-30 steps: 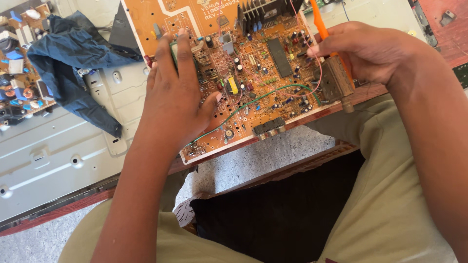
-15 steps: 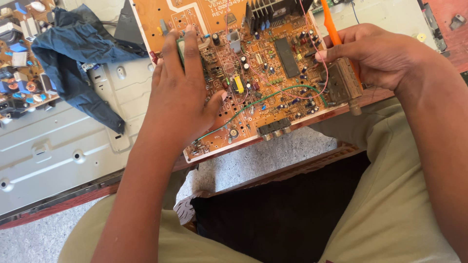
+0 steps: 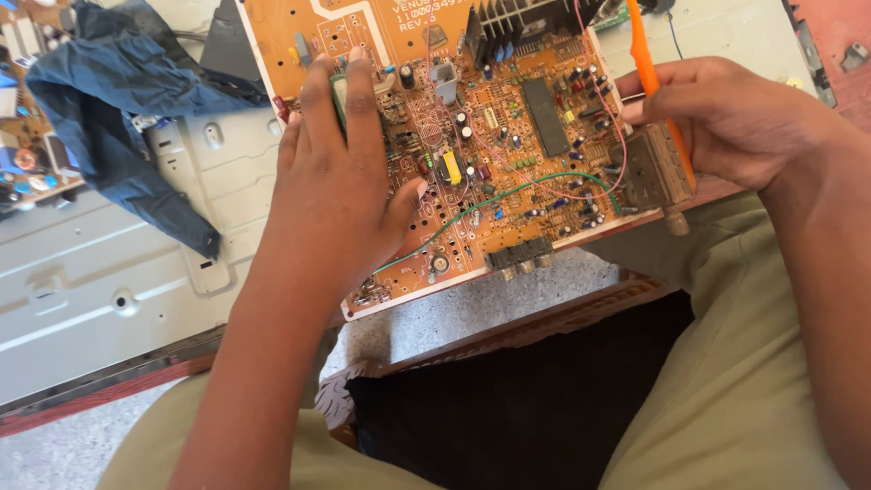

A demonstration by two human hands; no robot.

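The orange circuit board [image 3: 472, 145], crowded with components, overhangs the grey metal panel [image 3: 100, 290] onto the lap. Left hand [image 3: 340, 181] presses flat, fingers released; right hand [image 3: 726, 118] fingers pinch an orange tool [image 3: 649, 68].

electronics repair workshop: bare circuit board [image 3: 472, 136], metal chassis [image 3: 100, 290].

Blue cloth [image 3: 122, 109], crumpled, lying to the left of the left hand [image 3: 340, 195], partly over a pale grey metal panel [image 3: 86, 290] with stamped ribs and holes. A second circuit board [image 3: 23, 154], partly cut off at the upper left edge, beyond the cloth. Speckled grey floor [image 3: 472, 313] below the hand. Dark mat [image 3: 535, 399] with a patterned border, between the tan trouser legs [image 3: 753, 381]. Reddish surface [image 3: 830, 41], upper right, beyond the right hand [image 3: 726, 122].
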